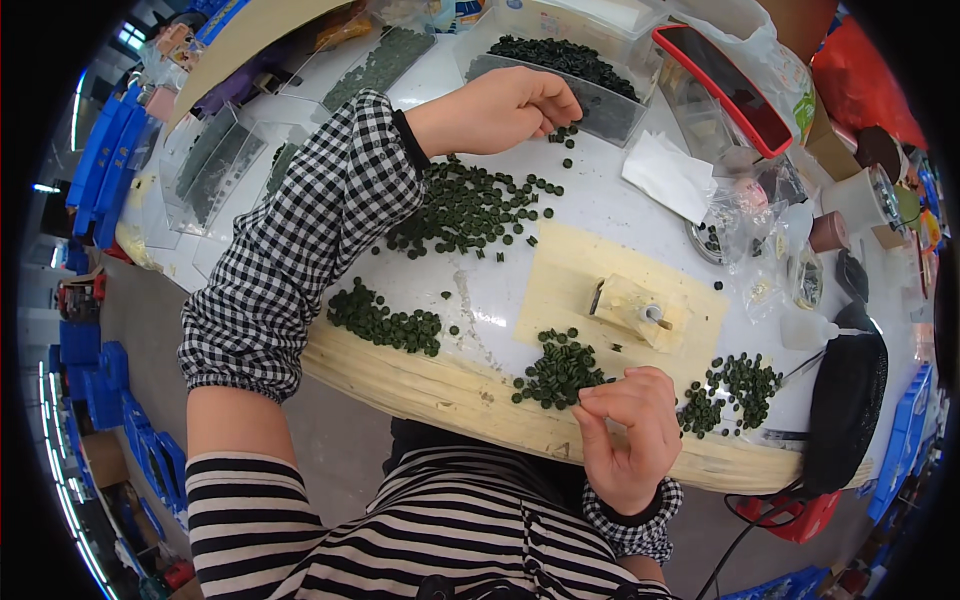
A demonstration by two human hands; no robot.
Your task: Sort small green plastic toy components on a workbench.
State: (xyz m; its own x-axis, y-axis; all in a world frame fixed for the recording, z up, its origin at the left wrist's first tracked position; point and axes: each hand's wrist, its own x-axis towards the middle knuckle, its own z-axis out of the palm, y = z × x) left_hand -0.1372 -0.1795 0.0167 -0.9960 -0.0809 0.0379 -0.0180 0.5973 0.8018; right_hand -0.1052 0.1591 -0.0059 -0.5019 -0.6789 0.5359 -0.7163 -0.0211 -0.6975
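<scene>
My left hand (497,110) reaches across the table to the front of a clear plastic bin (605,118) that holds dark green pieces (565,60). Its fingers are curled inward, with a few small round green pieces (562,132) right by the fingertips. Whatever is inside the fingers is hidden. Near the table's front edge, my right hand (632,425) has thumb and fingertips pinched together at the side of a small heap of green pieces (560,370). I cannot make out what the pinch holds. Under my left forearm spreads a larger scatter of the same pieces (465,208).
A small cream block fixture with a metal pin (640,312) stands on a yellowish sheet (560,265). More green pieces lie in heaps at front left (385,320) and right (735,390). A red-cased phone (725,90), white tissue (668,178) and black pouch (845,410) are at right.
</scene>
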